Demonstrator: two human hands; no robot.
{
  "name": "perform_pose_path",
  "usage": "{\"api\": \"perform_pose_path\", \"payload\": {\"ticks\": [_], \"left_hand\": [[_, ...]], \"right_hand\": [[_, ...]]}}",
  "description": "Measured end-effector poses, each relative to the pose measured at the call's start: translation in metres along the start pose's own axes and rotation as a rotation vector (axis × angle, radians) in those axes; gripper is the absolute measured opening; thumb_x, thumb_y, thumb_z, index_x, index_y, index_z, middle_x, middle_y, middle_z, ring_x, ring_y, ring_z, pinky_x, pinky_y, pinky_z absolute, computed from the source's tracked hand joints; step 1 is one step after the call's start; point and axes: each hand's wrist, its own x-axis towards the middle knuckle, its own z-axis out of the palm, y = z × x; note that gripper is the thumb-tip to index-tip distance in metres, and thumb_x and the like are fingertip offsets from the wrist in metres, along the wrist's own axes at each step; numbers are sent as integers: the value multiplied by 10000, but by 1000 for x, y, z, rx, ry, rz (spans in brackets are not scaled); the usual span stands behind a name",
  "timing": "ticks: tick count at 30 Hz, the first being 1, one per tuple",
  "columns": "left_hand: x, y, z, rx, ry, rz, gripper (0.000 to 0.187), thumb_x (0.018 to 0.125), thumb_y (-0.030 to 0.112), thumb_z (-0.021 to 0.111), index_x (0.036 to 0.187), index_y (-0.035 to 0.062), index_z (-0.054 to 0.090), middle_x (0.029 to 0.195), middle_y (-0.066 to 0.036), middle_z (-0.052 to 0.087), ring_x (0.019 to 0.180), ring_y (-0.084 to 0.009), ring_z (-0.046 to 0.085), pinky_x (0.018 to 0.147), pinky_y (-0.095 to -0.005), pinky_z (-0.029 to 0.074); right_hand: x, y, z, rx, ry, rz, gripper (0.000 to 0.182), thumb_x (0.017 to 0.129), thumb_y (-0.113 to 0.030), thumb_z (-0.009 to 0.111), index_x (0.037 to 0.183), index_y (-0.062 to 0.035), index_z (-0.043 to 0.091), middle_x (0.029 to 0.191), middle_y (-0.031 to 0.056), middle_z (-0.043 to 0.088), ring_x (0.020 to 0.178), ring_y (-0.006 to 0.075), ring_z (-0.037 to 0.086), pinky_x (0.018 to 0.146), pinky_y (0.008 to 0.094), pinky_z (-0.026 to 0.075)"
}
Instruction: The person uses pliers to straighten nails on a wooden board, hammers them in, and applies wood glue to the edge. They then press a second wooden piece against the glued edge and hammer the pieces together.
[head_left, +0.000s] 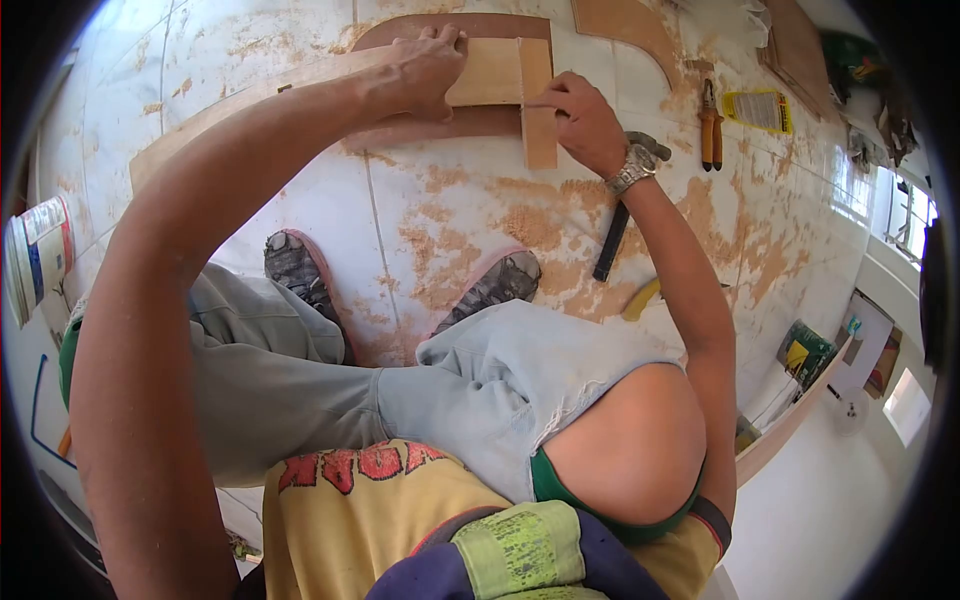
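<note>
My left hand (432, 72) spans a long pale wooden board (490, 72), with its fingers at the far edge and its thumb at the near edge. Across the board's right end lies a short wooden strip (540, 140). Beneath both is a brown panel with rounded corners (490, 122). At the short strip, my right hand (588, 120) is closed in a pinch on a thin, dark, pencil-like stick (541, 106). Its tip rests over the strip; the fingers hide the rest.
A hammer (612, 240) lies beside my right forearm. Farther right are orange-handled pliers (711, 130) and a yellow packet (757, 111). A curved wooden piece (630, 30) lies at the top, a white bucket (40, 250) at the left. Brown dust covers parts of the tiled floor (420, 190).
</note>
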Motion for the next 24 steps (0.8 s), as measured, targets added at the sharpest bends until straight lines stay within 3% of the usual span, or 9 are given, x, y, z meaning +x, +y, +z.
{"api": "perform_pose_path", "payload": {"ticks": [5,9,10,12,15,16,19,22,24], "left_hand": [[27,-36,-39,-178,-228,153,987,623,391,864,1415,-88,520,1344,-252,595,1226,-328,602,988,-410,529],[45,-56,-76,-539,-606,118,750,709,315,764,1404,73,621,1339,-180,634,1232,-285,598,1039,-366,484],[33,-51,-89,-640,-592,33,609,760,281,697,1349,127,677,1275,-123,660,1207,-249,598,1057,-370,458],[50,-75,-58,-687,-338,20,572,791,288,674,1330,99,675,1270,-117,661,1204,-241,601,1058,-375,455],[58,-96,-31,-543,-64,31,521,875,322,670,1321,54,635,1276,-157,645,1221,-277,601,1061,-398,453],[40,-74,-43,-433,-5,43,523,892,332,671,1330,50,623,1286,-167,638,1229,-291,598,1060,-408,454],[4,-38,-69,-334,52,48,516,923,331,674,1349,50,600,1290,-185,629,1232,-329,589,1056,-438,455],[-7,-31,-70,-286,85,56,492,930,312,672,1342,50,604,1264,-193,637,1217,-350,587,1055,-454,454],[-2,-33,-65,-254,77,86,481,924,307,675,1327,52,614,1238,-195,646,1205,-358,587,1054,-459,454]], "right_hand": [[-26,20,-29,603,709,557,346,915,53,479,1136,-7,738,967,81,697,783,119,648,740,276,558],[-45,-7,-25,492,808,591,300,927,4,521,1164,12,704,988,89,695,774,123,641,734,274,555],[-45,-17,-22,445,811,577,298,926,-4,529,1174,10,695,994,86,695,775,120,639,731,273,554],[-44,-33,-17,382,813,554,283,931,-21,563,1191,6,672,975,108,689,772,153,647,718,292,551],[-31,-65,-27,37,582,276,270,931,-39,602,1188,13,667,943,145,670,764,209,647,708,325,553],[-25,-72,-28,20,423,228,401,945,-116,620,1328,-1,601,930,190,664,769,269,669,695,364,559],[7,-106,-35,-390,-35,363,626,930,-151,614,1492,49,421,872,190,699,741,299,702,659,404,568],[44,-117,-27,-544,-270,359,816,891,-154,618,1547,139,230,809,188,726,706,328,726,631,445,573],[61,-119,-20,-583,-293,367,825,869,-134,616,1524,183,227,785,188,733,690,335,732,624,457,573]]}}
